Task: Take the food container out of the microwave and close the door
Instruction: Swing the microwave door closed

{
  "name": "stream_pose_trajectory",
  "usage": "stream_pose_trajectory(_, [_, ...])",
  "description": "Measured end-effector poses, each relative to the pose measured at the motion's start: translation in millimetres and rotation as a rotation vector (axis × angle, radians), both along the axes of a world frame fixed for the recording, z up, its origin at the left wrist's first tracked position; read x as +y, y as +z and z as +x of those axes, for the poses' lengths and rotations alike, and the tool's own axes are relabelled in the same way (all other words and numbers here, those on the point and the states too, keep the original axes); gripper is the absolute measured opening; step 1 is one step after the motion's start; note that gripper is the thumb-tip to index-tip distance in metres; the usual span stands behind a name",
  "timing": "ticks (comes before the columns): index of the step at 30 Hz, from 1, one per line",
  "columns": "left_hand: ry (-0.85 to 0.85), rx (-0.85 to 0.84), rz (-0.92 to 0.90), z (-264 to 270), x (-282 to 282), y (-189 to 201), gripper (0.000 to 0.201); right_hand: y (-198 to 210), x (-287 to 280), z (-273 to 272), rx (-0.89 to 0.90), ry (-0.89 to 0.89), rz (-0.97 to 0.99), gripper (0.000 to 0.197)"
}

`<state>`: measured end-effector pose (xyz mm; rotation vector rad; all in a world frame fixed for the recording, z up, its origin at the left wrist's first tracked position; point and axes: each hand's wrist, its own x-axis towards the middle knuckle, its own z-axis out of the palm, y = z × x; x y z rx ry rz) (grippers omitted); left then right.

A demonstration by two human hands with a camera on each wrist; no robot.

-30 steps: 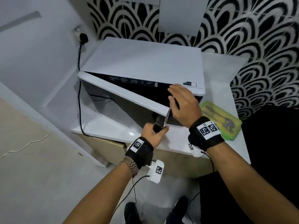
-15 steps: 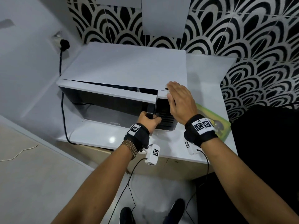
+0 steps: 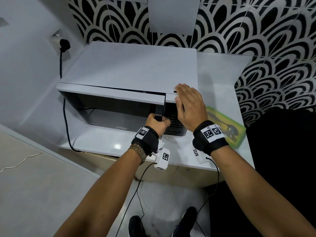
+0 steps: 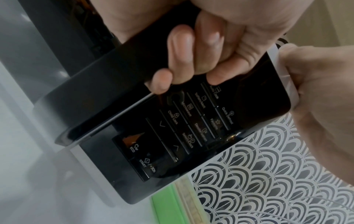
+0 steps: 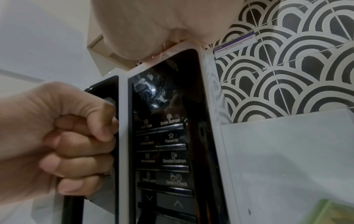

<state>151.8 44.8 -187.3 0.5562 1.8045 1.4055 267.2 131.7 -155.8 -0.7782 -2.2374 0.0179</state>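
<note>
The white microwave (image 3: 133, 69) stands on a white counter (image 3: 102, 144). Its dark glass door (image 3: 111, 108) lies almost flush with the front, with a thin dark line along its top edge. My left hand (image 3: 158, 123) grips the black door handle (image 3: 159, 112), fingers (image 4: 182, 60) curled round it beside the control panel (image 4: 191, 128). My right hand (image 3: 188, 103) rests flat on the microwave's top right front corner, above the panel (image 5: 166, 151). The green food container (image 3: 229, 127) lies on the counter right of the microwave, partly hidden by my right wrist.
A black plug (image 3: 64, 45) sits in a wall socket at the left, and its cord (image 3: 65, 120) runs down past the microwave's left side. Patterned tiles cover the back wall. A white cabinet (image 3: 172, 14) hangs overhead. A black mass (image 3: 282, 151) borders the counter's right end.
The door has swung from wide open to almost flush, with my left hand still on its handle. My right hand has stayed on the microwave's top right corner.
</note>
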Motion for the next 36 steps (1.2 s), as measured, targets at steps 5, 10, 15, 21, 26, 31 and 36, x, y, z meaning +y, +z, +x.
stream_pose_trajectory(5, [-0.016, 0.017, 0.001, -1.9, 11.0, 1.9, 0.028, -0.6, -0.4, -0.6, 0.003, -0.011, 0.015, 0.043])
stream_pose_trajectory(10, [-0.034, 0.038, -0.009, -2.1, 10.8, -4.4, 0.028, -3.9, -1.2, -1.9, 0.037, -0.018, 0.042, 0.041])
stream_pose_trajectory(15, [-0.050, 0.045, -0.002, -7.0, 9.1, -6.9, 0.034, -5.8, 0.7, -2.0, 0.042, -0.006, 0.046, 0.040])
stream_pose_trajectory(21, [-0.255, 0.118, 0.027, -10.9, -5.1, 4.5, 0.022, -0.9, -5.5, -1.3, -0.049, -0.055, -0.031, 0.047])
stream_pose_trajectory(26, [-0.398, 0.225, 0.027, -30.0, -24.5, 2.7, 0.033, 6.9, -31.6, -12.9, -0.147, -0.247, -0.185, 0.055])
stream_pose_trajectory(31, [-0.475, 0.337, 0.062, -43.5, -48.4, 16.7, 0.050, 18.4, -53.8, -18.9, -0.318, -0.346, -0.295, 0.066])
stream_pose_trajectory(36, [-0.437, 0.508, 0.123, -50.4, -62.9, 40.4, 0.057, 27.8, -63.0, -20.2, -0.417, -0.367, -0.362, 0.077])
